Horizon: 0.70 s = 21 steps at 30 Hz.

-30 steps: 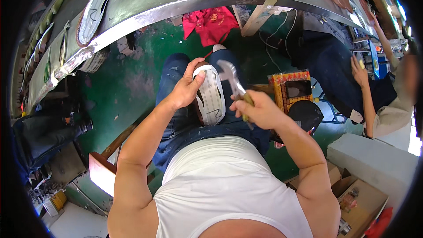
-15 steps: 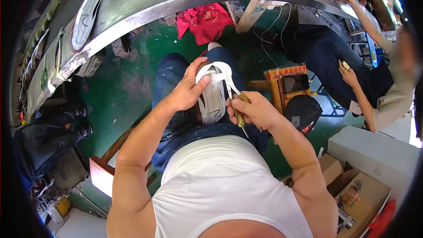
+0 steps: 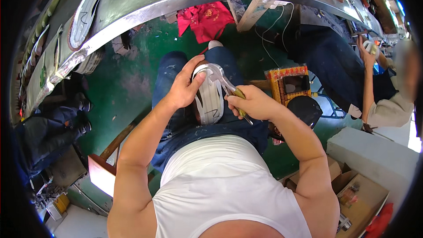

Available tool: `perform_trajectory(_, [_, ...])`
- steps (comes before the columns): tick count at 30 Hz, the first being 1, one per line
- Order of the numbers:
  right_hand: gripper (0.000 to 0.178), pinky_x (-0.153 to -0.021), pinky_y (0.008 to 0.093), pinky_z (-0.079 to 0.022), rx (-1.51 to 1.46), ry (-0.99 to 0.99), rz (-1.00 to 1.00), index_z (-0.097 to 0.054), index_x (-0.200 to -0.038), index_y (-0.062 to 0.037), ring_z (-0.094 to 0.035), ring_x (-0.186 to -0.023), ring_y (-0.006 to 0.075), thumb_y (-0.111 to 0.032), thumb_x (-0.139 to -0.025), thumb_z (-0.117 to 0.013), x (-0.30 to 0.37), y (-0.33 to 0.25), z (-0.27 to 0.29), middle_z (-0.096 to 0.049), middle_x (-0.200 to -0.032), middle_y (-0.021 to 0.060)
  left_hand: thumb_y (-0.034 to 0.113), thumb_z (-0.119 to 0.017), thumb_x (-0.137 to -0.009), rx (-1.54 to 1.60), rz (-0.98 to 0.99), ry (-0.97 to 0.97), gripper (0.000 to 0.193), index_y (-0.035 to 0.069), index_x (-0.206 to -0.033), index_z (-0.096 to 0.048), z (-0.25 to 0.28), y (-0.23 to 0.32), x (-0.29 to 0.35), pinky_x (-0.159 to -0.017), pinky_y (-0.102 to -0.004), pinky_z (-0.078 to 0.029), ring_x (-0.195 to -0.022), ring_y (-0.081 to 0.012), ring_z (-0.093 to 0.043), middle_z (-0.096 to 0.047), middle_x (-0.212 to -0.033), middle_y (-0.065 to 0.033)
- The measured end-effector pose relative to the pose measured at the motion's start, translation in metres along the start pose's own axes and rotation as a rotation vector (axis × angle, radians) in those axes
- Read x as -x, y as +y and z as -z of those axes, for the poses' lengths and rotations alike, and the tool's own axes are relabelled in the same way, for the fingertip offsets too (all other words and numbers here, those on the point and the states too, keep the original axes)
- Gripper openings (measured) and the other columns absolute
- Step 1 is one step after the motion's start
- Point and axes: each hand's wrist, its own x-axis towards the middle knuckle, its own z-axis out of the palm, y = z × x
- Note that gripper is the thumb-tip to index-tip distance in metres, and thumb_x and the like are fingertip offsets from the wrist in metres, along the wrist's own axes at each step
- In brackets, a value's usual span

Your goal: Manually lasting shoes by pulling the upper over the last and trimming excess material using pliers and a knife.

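On my lap rests a shoe (image 3: 209, 102) with its sole side up, pale grey with lengthwise lines and a dark curved mark near my waist. My left hand (image 3: 184, 87) is wrapped round its far end from the left, thumb pressing on the pale rim. In my right hand (image 3: 252, 104) is a pair of pliers (image 3: 239, 93) with yellow-green handles, the fingers closed round them. The metal head of the pliers lies over the right side of the shoe's far end, at a pale band. What the jaws grip is too small to tell.
A metal-edged bench (image 3: 176, 0) curves across the far side, with another pale-soled shoe (image 3: 86, 17) at its left. A red cloth (image 3: 205, 20) lies on the green floor. At right stand a beaded seat (image 3: 282, 77) with a phone (image 3: 296, 83), a seated co-worker (image 3: 387, 83) and a cardboard box (image 3: 365, 198).
My right hand has turned the pliers flatter, and their handles are closer together. The white band that looped out lies nearer the shoe. The co-worker's arm has come back from the bench.
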Motion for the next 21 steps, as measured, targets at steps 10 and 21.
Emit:
perform_trajectory(10, [0.023,-0.072,0.0492,-0.050,0.514,0.431,0.492,-0.059,-0.101,0.0036,-0.065,-0.083,0.0441,-0.018,-0.093,-0.062,-0.051,0.046,-0.022,-0.066,-0.088,0.0262,0.014,-0.060,-0.094,0.144,0.106,0.062,0.046,0.009,-0.139,-0.050,0.006,-0.036,-0.002,-0.107,-0.0353,-0.040,-0.126,-0.0266,-0.053,-0.055,-0.135,-0.0133])
perform_trajectory(21, [0.021,-0.075,0.0491,-0.051,0.829,0.262,0.142,-0.056,-0.096,0.0041,-0.067,-0.082,0.0413,-0.015,-0.091,-0.062,-0.023,0.004,-0.004,-0.068,-0.084,0.0233,0.023,-0.061,-0.098,0.556,0.451,0.067,0.044,0.007,-0.138,-0.053,-0.004,-0.025,-0.021,-0.098,-0.0296,-0.044,-0.113,-0.0154,-0.056,-0.062,-0.124,-0.0069])
